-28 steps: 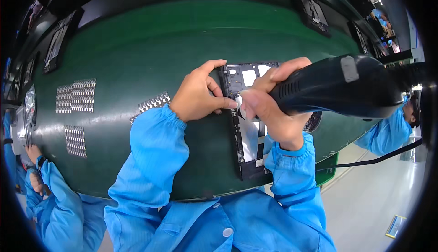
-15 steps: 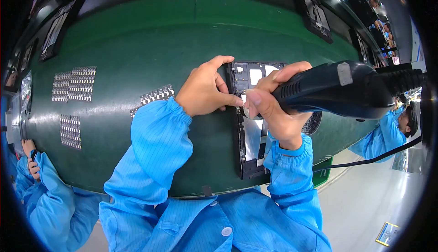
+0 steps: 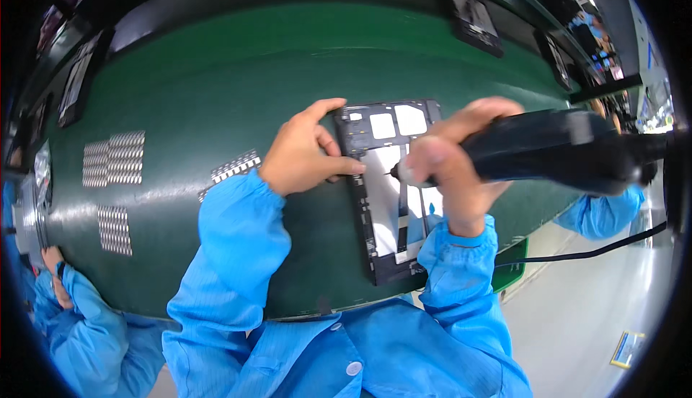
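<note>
A black tablet-like device (image 3: pixel 384 229) lies on the green mat, its inside facing up with white and silver panels. My left hand (image 3: pixel 303 149) holds its left edge, the thumb on the rim and the index finger stretched to the upper left corner. In my right hand (image 3: pixel 458 167) is a black electric screwdriver (image 3: pixel 540 146), held nearly level with the fingers wrapped round its front end. Its dark tip points left, over the device's white panel; whether it touches I cannot tell. My right hand and sleeve cover part of the device's right side.
On the green mat (image 3: pixel 180 261) lie sheets of small dark-and-white parts (image 3: pixel 114 230), one sheet (image 3: pixel 234 167) beside my left sleeve. Similar devices (image 3: pixel 473 16) stand along the far edge. A cable (image 3: pixel 584 255) hangs at right. Another person's sleeve (image 3: pixel 94 326) is at left.
The screwdriver tip has come away from the device's left rim and now sits over the white panel. My right hand has moved slightly right of the device, uncovering more of it. My left hand keeps its hold.
</note>
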Demonstrator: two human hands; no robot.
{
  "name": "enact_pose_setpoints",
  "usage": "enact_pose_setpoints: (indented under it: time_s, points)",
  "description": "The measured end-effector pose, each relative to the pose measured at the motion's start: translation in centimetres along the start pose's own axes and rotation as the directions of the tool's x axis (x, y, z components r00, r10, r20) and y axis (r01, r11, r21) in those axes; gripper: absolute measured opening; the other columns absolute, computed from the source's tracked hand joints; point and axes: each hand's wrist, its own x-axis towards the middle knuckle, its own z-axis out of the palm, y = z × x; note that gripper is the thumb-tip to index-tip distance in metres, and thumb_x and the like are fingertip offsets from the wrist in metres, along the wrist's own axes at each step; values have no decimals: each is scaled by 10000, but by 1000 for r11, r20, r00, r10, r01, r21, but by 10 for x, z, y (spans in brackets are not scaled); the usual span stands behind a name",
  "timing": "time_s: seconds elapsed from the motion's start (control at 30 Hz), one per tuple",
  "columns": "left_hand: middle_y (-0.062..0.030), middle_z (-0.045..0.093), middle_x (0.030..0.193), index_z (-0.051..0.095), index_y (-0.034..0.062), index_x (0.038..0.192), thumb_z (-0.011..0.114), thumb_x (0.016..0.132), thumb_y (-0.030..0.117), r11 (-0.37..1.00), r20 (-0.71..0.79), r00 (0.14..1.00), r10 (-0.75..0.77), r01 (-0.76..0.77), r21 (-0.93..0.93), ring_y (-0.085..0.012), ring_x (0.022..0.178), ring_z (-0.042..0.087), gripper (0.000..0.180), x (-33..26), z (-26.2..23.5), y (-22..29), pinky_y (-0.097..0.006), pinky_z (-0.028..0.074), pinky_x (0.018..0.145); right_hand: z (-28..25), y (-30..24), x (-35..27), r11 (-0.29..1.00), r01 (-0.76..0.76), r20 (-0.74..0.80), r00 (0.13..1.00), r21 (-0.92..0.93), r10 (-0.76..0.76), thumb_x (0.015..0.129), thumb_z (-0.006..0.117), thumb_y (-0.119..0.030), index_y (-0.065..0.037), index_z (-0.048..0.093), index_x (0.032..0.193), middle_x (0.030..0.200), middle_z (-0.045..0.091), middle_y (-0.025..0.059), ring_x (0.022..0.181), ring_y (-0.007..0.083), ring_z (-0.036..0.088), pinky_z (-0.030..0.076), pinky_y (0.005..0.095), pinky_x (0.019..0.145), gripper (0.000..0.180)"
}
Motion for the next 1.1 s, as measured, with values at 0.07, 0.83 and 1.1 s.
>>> enact_pose_setpoints:
  time_s: [0.07, 0.83, 1.1]
  points:
    - [-50, 604, 645, 381, -8, 1349, 799, 633, 30, 999, -11, 999, -33, 33, -22, -140, 550, 627, 830, -1, 2, 5, -262, 501, 489, -28, -7, 6, 997, 30, -170, 985, 75, -17, 748, 686, 77, -16, 417, 1063, 626, 577, 91, 495, 158, 571, 486, 290, 495, 424]
    - [-39, 586, 688, 330, 31, 1390, 789, 643, -54, 994, -91, 991, -103, 105, 25, -125, 563, 628, 881, -1, 15, 11, -198, 461, 447, -123, 41, 4, 991, -112, -392, 917, -77, 74, 726, 743, 38, 30, 518, 878, 579, 593, 54, 448, 104, 556, 426, 223, 423, 271]
    - [-45, 586, 685, 326, 31, 1394, 794, 645, -45, 995, -99, 991, -90, 94, 38, -124, 560, 624, 887, -1, 16, 12, -196, 444, 436, -123, 45, 5, 994, -77, -375, 926, -83, 41, 739, 740, 27, 30, 516, 882, 558, 586, 45, 436, 96, 544, 416, 218, 415, 265]
